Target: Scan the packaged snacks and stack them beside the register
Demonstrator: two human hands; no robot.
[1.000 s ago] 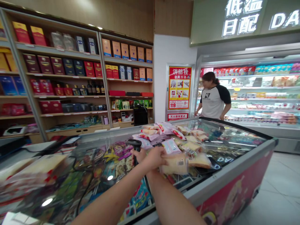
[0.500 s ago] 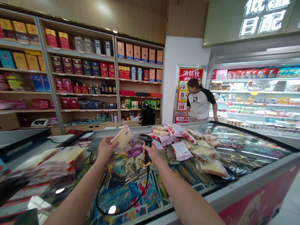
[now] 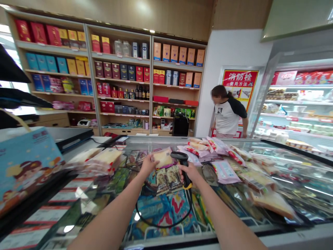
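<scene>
My left hand (image 3: 147, 164) is closed on a clear-wrapped sandwich pack (image 3: 162, 158), held up above the glass lid of a chest freezer (image 3: 260, 222). My right hand (image 3: 189, 171) grips a black barcode scanner (image 3: 182, 159) with its head right beside the pack. The scanner's black cable (image 3: 166, 222) loops down over the glass. A heap of wrapped sandwich and bread packs (image 3: 215, 152) lies on the lid to the right of my hands. Another stack of similar packs (image 3: 100, 159) lies to the left.
A person in a white and black shirt (image 3: 228, 113) stands beyond the freezer by a red notice (image 3: 240, 81). Shelves of boxed goods (image 3: 122, 73) line the back wall. An open chiller (image 3: 299, 104) is at right. A blue printed bag (image 3: 26, 163) sits at left.
My left hand picked a pack from the right-hand heap, carried it left and now holds it close in front of the scanner. The view has swung left.
</scene>
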